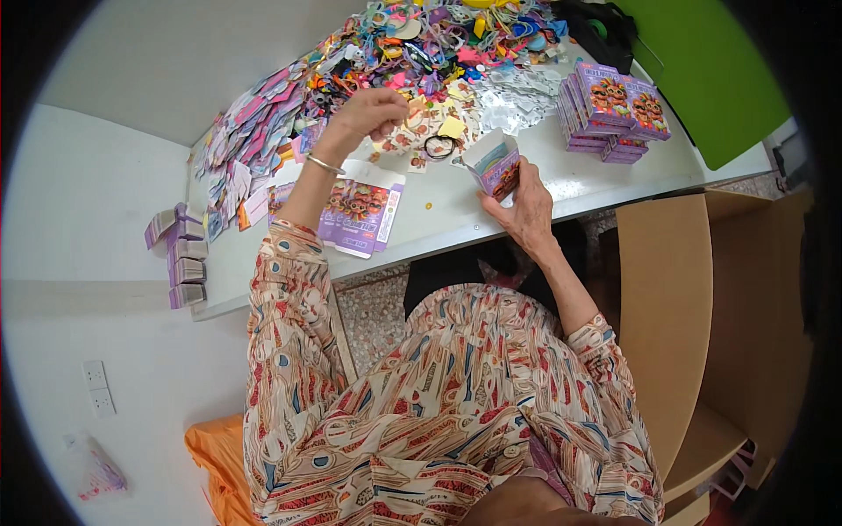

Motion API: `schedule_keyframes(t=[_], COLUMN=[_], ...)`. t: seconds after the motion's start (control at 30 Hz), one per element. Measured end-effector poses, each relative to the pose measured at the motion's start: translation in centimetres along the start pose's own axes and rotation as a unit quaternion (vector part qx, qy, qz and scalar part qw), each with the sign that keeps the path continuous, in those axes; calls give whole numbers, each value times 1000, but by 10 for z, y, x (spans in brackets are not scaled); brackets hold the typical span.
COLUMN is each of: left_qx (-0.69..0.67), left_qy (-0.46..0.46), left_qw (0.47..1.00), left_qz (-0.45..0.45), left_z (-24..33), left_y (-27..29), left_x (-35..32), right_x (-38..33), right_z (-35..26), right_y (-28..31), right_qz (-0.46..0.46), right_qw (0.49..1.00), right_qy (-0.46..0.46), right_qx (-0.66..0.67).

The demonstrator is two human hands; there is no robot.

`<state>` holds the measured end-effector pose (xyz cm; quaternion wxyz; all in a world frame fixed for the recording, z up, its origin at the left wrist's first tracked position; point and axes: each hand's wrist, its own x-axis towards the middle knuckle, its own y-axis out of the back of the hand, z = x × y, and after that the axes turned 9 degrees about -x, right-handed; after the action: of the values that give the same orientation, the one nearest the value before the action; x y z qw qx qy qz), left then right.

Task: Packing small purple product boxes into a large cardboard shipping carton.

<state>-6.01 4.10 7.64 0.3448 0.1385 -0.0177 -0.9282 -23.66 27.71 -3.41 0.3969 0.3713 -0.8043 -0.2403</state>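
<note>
My right hand (529,210) grips a small purple printed box (500,174) near the table's front edge. The box's top is open, with its white flaps raised. My left hand (373,114), a bangle on its wrist, is raised over the near side of the heap of small trinkets (430,53). Its fingers are curled together, and whatever they may hold cannot be made out. Beneath that forearm lie flat purple box blanks (358,210). Between my hands are a black loop (440,146), a yellow square piece (452,127) and several small printed cards (412,140).
Stacked purple boxes (614,110) stand at the right, beside a green panel (702,70). Many loose cards (250,131) are heaped at the left, with bundled card stacks (186,259) by the table's left edge. A large open cardboard carton (667,324) is at my right, an orange bag (219,456) lower left.
</note>
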Motion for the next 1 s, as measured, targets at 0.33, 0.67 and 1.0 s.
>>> schedule_keyframes(t=[0.33, 0.67, 1.0], left_qx=[-153, -53, 273], left_qy=[26, 76, -50], left_qw=[985, 982, 951], left_qz=[-73, -166, -134], left_z=[35, 39, 34], left_y=[-11, -60, -96], left_x=[-15, -15, -18], right_x=[6, 8, 4], right_z=[-14, -19, -16], right_y=[12, 25, 21], right_qz=[-57, -85, -105], right_qw=[998, 994, 991], right_qy=[9, -1, -2], right_qx=[-39, -68, -77])
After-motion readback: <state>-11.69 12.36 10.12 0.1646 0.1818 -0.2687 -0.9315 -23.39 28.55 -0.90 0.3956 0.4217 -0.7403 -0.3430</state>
